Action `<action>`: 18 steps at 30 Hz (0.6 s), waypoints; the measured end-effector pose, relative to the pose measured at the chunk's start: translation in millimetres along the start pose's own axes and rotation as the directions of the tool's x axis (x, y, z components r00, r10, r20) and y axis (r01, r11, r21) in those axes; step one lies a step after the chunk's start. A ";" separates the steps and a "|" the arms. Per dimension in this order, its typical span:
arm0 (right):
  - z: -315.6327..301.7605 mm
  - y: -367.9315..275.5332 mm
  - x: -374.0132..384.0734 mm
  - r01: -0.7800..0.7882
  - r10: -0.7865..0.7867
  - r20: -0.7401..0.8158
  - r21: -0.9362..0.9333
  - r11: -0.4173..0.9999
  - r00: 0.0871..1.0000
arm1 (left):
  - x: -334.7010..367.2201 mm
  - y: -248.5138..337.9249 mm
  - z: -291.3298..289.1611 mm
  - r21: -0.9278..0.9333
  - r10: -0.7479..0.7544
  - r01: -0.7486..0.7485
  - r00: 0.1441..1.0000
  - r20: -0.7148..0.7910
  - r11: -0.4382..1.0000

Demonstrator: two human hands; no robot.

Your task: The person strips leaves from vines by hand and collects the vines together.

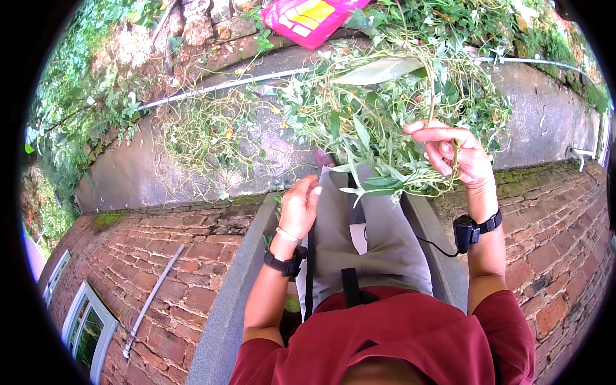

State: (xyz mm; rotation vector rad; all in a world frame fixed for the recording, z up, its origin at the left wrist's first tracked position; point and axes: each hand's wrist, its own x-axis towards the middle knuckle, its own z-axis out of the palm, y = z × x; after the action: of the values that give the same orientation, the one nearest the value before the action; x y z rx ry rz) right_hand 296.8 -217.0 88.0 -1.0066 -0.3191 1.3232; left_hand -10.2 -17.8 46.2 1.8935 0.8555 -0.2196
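My right hand [459, 149] is closed around a thin green vine [428, 96]. One length of the vine rises from my fingertips, and another curls down past the palm toward a leafy sprig [385, 179]. Lower and to the left, my left hand [300, 206] is held beside my grey trouser leg, thumb against curled fingers; whatever it may grip is hidden. Beyond both hands spreads a tangled heap of cut vines and leaves [359, 96], with a broad pale leaf [378, 70] on top.
A thinner patch of vine stems [212, 135] lies left on the concrete ground [128, 160]. A white pipe [224, 85] crosses behind. Farther off is a pink and yellow bag [311, 19]. Grey stone edges [234, 289] and brick walls [167, 263] flank me. A black cable [439, 249] runs from my right wrist.
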 end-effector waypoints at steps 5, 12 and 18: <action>39.8 -48.9 -46.3 -0.263 0.172 -0.204 -0.606 0.751 0.964 | 0.2 87.3 3.7 -0.105 0.097 -0.095 0.995 0.020 0.990; 90.6 -88.1 -78.4 0.136 -0.176 0.054 -0.857 0.497 0.983 | -14.2 144.5 -1.3 -0.419 0.000 0.030 0.997 0.073 0.907; 139.5 -62.8 -107.2 0.305 0.020 0.368 -0.798 0.519 0.929 | -5.7 189.7 -28.2 -0.903 0.061 0.216 0.965 0.256 0.371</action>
State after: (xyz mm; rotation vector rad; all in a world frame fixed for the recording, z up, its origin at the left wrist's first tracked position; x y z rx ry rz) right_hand 209.3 -249.2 249.9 -1.5109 -1.4124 1.1559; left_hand 102.3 -42.9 199.6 0.6922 0.6559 0.0055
